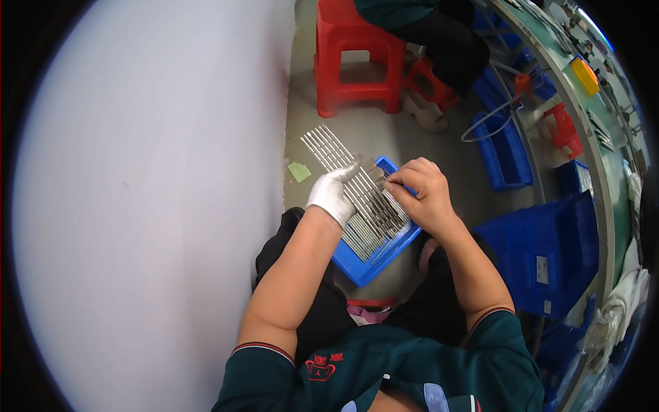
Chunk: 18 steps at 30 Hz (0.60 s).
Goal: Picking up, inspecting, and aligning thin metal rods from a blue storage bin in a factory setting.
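Observation:
My left hand (334, 192), in a white glove with greyed fingertips, is closed around a fanned row of thin metal rods (322, 145). The rods slant from the upper left down to the right, over a blue plastic bin (358, 273) between my knees. More rods (360, 240) lie in that bin. My right hand (427, 192) is bare, with thumb and forefinger pinched together beside the left glove's fingertips, over the rods. What the pinch holds is too small and covered to make out.
A white wall (171, 206) runs close along my left. Ahead stands a red stool (360, 48), with another person's dark-clad leg (456, 48) beside it. On the right are blue bins (542, 254) under a green-topped workbench (607, 172). A green scrap (299, 172) lies on the floor.

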Each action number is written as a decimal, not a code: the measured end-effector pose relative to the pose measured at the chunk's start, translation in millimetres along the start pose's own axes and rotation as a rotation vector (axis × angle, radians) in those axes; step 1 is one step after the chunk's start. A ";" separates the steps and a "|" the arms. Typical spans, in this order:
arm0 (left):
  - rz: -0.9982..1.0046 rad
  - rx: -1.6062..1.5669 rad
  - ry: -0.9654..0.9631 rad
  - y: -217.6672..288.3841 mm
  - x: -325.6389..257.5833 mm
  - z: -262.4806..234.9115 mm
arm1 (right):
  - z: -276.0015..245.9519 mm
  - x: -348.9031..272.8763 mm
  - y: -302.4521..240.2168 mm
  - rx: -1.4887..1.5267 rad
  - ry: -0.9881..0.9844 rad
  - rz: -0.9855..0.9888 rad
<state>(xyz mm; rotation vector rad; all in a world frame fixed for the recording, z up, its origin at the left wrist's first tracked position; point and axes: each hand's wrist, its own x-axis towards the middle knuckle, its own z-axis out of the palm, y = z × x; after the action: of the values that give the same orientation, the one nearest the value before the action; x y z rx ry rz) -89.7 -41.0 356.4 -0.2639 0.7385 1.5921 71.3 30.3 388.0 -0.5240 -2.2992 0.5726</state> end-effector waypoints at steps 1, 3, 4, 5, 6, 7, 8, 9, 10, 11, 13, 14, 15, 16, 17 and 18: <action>0.004 -0.001 0.003 0.2 0.8 -0.5 | 0.5 0.3 0.1 0.000 -0.001 -0.001; 0.008 -0.002 0.008 0.1 2.9 -2.5 | 2.5 0.6 1.2 -0.008 0.001 -0.020; 0.004 -0.006 -0.003 0.0 4.1 -3.9 | 3.8 1.0 2.1 -0.008 0.001 -0.019; 0.001 -0.009 -0.014 -0.1 5.0 -5.0 | 5.2 1.6 3.2 -0.010 0.013 -0.038; 0.000 -0.009 -0.013 0.2 5.3 -5.3 | 6.1 1.9 3.8 -0.012 0.025 -0.056; -0.002 -0.007 -0.015 0.5 5.6 -5.8 | 5.9 1.6 3.6 -0.012 0.024 -0.055; -0.003 -0.006 -0.017 0.5 5.8 -6.3 | 5.2 1.5 2.8 -0.041 -0.003 -0.044; -0.003 -0.007 -0.015 0.4 5.3 -5.8 | 4.3 2.4 1.1 -0.068 -0.031 -0.035; 0.005 -0.001 -0.001 0.1 4.4 -4.5 | 2.9 3.5 -1.7 -0.067 -0.033 -0.035; 0.013 0.005 0.014 -0.3 4.1 -4.0 | 1.5 5.0 -5.6 -0.129 -0.039 -0.102; 0.035 0.016 0.028 -1.9 6.2 -5.8 | 2.3 6.7 -9.6 -0.189 -0.047 -0.169; 0.055 0.029 0.041 -2.3 7.0 -6.5 | 3.4 7.2 -10.5 -0.207 -0.045 -0.206; 0.055 0.028 0.042 -2.8 7.4 -6.6 | 3.8 7.2 -10.7 -0.227 -0.042 -0.242; 0.054 0.035 0.049 -3.2 7.7 -6.5 | 3.1 7.3 -10.0 -0.227 -0.043 -0.242; 0.053 0.041 0.057 -3.6 7.9 -6.5 | 1.8 7.6 -9.0 -0.224 -0.067 -0.227; 0.054 0.041 0.057 -3.5 8.4 -7.2 | 1.5 8.0 -8.5 -0.221 -0.089 -0.213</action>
<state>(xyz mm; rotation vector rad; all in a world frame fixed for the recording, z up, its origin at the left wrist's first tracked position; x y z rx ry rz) -89.6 -38.5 345.1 -0.2629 0.8277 1.6237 63.1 27.1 395.8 -0.3554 -2.4802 0.2442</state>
